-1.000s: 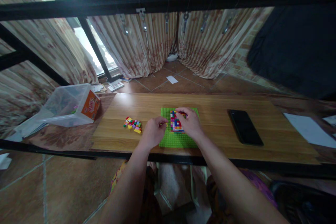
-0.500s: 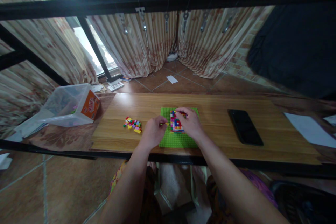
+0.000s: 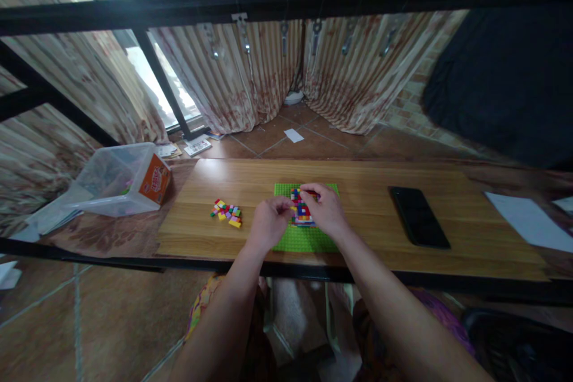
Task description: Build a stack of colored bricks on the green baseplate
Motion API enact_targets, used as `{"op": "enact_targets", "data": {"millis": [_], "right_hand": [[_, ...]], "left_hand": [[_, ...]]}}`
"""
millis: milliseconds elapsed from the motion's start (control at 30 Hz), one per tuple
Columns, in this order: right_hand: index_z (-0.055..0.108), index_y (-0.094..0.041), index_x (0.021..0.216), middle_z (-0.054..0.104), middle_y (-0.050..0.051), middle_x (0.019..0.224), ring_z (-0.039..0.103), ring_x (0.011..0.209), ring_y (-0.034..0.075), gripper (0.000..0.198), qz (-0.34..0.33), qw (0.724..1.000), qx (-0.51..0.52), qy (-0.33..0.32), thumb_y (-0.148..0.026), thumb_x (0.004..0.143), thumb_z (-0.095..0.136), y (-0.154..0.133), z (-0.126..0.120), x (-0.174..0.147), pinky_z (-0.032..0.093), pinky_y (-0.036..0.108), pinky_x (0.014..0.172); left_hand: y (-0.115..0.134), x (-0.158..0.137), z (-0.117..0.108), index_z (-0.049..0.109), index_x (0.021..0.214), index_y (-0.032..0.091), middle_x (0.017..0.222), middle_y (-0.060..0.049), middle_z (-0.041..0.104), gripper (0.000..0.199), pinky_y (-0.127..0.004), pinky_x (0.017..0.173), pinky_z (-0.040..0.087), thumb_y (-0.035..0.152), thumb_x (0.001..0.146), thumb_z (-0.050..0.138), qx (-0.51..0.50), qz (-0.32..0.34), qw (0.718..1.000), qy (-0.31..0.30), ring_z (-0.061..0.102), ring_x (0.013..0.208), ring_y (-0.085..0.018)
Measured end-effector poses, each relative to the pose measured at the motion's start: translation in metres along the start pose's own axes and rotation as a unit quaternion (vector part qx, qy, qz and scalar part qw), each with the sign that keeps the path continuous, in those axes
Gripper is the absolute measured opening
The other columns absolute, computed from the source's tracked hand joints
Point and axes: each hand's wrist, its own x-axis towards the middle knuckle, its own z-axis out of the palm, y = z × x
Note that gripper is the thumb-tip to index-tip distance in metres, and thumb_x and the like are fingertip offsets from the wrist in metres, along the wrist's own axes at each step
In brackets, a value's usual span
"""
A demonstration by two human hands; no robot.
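Note:
A small block of many-coloured toy bricks point(image 3: 304, 219) stands on a green studded baseplate point(image 3: 308, 243). From the left, my left hand point(image 3: 270, 222) pinches a small yellow brick point(image 3: 293, 209) at the near-left side of the block's top. My right hand point(image 3: 327, 210) is closed on the block from the right, thumb and fingertips at its far part, and covers much of its right side. Whether a loose brick is between the right fingertips is hidden. Loose coloured bricks point(image 3: 228, 213) lie in a small pile on the wooden board, left of my left hand.
The wooden board point(image 3: 367, 191) carries a black phone point(image 3: 419, 218) on the right. White paper point(image 3: 530, 221) lies beyond it. At the far left stands a clear plastic box point(image 3: 114, 176) with an orange label. A dark metal bar point(image 3: 286, 3) crosses above the far side.
My left hand has moved right with the yellow brick, from over the baseplate's left part to the brick block. My right hand has stayed on the block.

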Motion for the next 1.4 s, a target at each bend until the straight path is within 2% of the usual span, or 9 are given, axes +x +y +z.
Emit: {"op": "enact_targets", "data": {"millis": [300, 500, 833, 1200, 1400], "right_hand": [[0.073, -0.02, 0.094, 0.075, 0.009, 0.1, 0.065, 0.1, 0.026, 0.017, 0.004, 1.0, -0.012, -0.019, -0.022, 0.083, 0.061, -0.003, -0.002, 0.0, 0.047, 0.044, 0.096], [0.072, -0.02, 0.101, 0.072, 0.008, 0.106, 0.061, 0.108, 0.026, 0.026, -0.015, 0.997, -0.06, -0.05, -0.015, 0.075, 0.066, -0.006, -0.004, -0.003, 0.044, 0.046, 0.1], [0.071, -0.02, 0.1, 0.071, 0.009, 0.106, 0.059, 0.109, 0.027, 0.027, -0.022, 0.996, -0.068, -0.046, -0.014, 0.074, 0.066, -0.008, -0.003, -0.005, 0.043, 0.048, 0.103], [0.072, -0.02, 0.102, 0.07, 0.009, 0.11, 0.059, 0.112, 0.027, 0.032, -0.008, 0.997, -0.058, -0.058, -0.011, 0.071, 0.067, -0.007, -0.003, -0.004, 0.043, 0.048, 0.103], [0.072, -0.022, 0.101, 0.07, 0.007, 0.108, 0.058, 0.112, 0.026, 0.032, -0.013, 0.996, -0.059, -0.058, -0.012, 0.071, 0.067, -0.006, -0.004, -0.004, 0.041, 0.048, 0.105]], "left_hand": [[0.0, 0.001, 0.005, 0.067, 0.072, 0.015, 0.066, 0.001, 0.066, 0.012, -0.022, 0.062, 0.043, 0.006, 0.072, 0.06, -0.007, -0.017, 0.999, 0.036, 0.059, 0.062, -0.012], [0.001, 0.001, 0.008, 0.067, 0.075, 0.015, 0.07, -0.001, 0.068, 0.016, -0.023, 0.065, 0.045, 0.002, 0.072, 0.058, 0.019, -0.012, 0.999, 0.048, 0.062, 0.066, -0.013], [-0.001, 0.002, 0.01, 0.067, 0.076, 0.016, 0.07, -0.001, 0.068, 0.017, -0.023, 0.063, 0.046, 0.003, 0.072, 0.056, 0.06, -0.007, 0.997, 0.056, 0.063, 0.065, -0.013], [-0.001, 0.002, 0.011, 0.066, 0.076, 0.016, 0.071, -0.001, 0.068, 0.018, -0.022, 0.063, 0.046, 0.002, 0.07, 0.056, 0.02, -0.011, 0.998, 0.056, 0.063, 0.066, -0.013], [-0.004, 0.004, 0.005, 0.067, 0.075, 0.015, 0.061, 0.002, 0.063, 0.01, -0.021, 0.056, 0.041, 0.012, 0.076, 0.057, -0.033, -0.02, 0.998, 0.039, 0.056, 0.057, -0.011]]}}
